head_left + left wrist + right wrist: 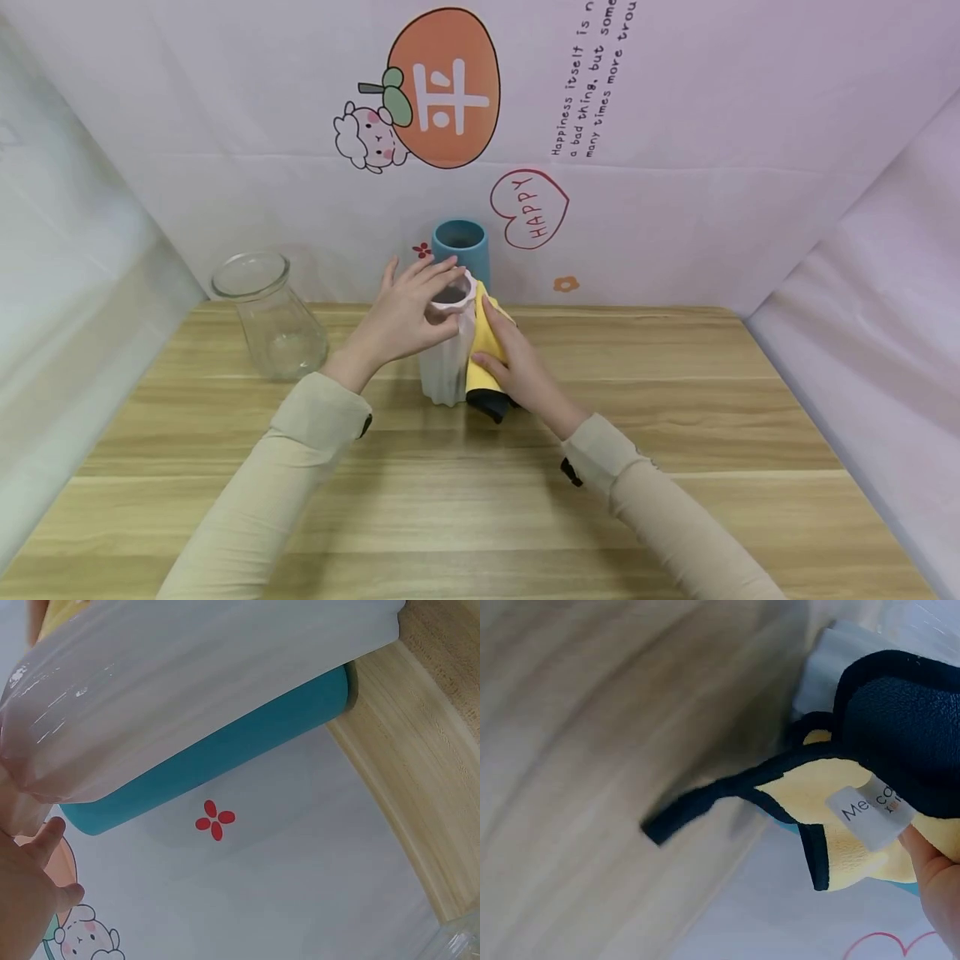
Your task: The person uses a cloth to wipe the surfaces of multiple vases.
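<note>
A white fluted vase (442, 371) with a wavy rim stands upright on the wooden table. My left hand (405, 312) holds it near the rim, thumb on the front and some fingers across the top; other fingers spread out beside it. My right hand (521, 362) grips a yellow cloth (486, 337) with black edging and presses it to the vase's right side. In the right wrist view the cloth (817, 787) hangs in folds, showing a white label and a dark patch. The vase's wall (210, 682) fills the top of the left wrist view.
Right behind the white vase stands a blue cylindrical vase (481, 260), partly hidden. A clear glass vase (288, 346) stands at the left near the table's back edge. A printed white cloth backdrop (660, 225) rises behind the table (450, 500).
</note>
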`<state>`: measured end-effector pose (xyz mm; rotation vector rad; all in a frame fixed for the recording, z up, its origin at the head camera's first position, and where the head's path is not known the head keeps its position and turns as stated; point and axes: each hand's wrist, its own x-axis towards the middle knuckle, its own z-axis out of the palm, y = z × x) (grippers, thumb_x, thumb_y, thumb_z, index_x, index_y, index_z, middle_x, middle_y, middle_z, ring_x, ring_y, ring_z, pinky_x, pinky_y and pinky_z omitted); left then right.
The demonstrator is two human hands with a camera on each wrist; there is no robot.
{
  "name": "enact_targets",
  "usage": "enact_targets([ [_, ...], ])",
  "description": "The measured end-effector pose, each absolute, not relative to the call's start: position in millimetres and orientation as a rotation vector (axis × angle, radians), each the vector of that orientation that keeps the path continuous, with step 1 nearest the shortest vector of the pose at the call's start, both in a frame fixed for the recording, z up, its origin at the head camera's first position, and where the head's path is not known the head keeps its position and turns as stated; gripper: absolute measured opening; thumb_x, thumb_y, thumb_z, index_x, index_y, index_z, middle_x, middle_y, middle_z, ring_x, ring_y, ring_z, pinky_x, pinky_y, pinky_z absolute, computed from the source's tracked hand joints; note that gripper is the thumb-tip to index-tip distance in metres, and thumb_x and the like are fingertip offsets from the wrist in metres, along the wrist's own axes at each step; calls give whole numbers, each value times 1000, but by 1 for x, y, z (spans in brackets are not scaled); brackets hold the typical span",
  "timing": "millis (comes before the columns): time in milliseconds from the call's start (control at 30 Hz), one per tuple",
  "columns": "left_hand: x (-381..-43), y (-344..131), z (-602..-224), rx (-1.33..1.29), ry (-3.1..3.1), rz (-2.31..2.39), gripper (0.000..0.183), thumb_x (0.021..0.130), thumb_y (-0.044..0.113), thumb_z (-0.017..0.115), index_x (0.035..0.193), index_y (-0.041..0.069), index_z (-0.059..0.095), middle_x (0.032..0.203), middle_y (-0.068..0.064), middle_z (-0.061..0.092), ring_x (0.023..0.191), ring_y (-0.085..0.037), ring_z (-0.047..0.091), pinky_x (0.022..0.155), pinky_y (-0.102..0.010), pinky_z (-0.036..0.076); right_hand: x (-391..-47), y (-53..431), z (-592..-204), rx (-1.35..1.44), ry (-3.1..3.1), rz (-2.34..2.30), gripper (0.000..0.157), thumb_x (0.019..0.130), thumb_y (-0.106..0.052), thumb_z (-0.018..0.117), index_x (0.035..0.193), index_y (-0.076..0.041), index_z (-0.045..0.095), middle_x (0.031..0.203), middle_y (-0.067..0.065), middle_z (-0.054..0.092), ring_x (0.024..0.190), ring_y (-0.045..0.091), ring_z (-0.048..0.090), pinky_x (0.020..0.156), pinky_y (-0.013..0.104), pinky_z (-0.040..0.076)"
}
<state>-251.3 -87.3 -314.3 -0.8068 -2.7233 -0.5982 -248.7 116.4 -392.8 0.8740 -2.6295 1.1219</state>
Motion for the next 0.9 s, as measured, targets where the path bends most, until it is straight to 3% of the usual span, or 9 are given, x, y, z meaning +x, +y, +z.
enact_targets([
  [367,-253,-88,-314,-816,-2722,-599,63,85,34,58,144,15,44,154,-3,37,145,-31,26,117,-62,1,-249,120,-414,824,-2760,1005,77,90,-14,63,153,-11,19,149,22,37,135,37,42,110,50,37],
  [433,-253,-88,-313,-810,-2730,-590,64,85,36,59,144,16,44,154,-3,37,146,-31,25,117,-63,1,-248,121,-415,797,-2821,912,76,91,-14,63,153,-14,21,148,24,37,121,39,55,102,49,45],
  [500,-252,-88,-311,-800,-2739,-571,64,86,41,60,144,17,45,154,-3,37,146,-31,24,116,-64,1,-246,123,-416,763,-2895,811,74,91,-15,63,153,-18,22,150,23,35,96,36,66,88,47,53],
  [600,-251,-88,-309,-774,-2736,-519,64,87,48,61,142,20,47,153,-4,38,145,-33,26,115,-65,3,-245,125,-418,751,-2948,696,72,92,-15,61,153,-21,23,151,22,34,71,30,67,75,41,56],
  [700,-251,-86,-308,-746,-2713,-459,60,87,49,62,139,22,51,150,-7,43,142,-33,32,115,-66,5,-247,128,-419,753,-2926,719,69,93,-14,60,152,-21,26,149,24,38,90,35,68,84,44,55],
  [800,-250,-85,-308,-726,-2694,-437,56,87,47,63,137,22,54,146,-8,47,139,-33,36,115,-66,7,-249,130,-414,762,-2852,854,66,93,-12,60,151,-16,29,145,24,42,123,41,53,102,50,45],
  [900,-248,-85,-308,-720,-2687,-440,55,87,44,64,137,22,54,145,-7,49,139,-32,38,114,-67,8,-250,129,-402,762,-2776,1012,65,92,-11,60,150,-12,30,145,22,44,133,38,44,109,50,39],
])
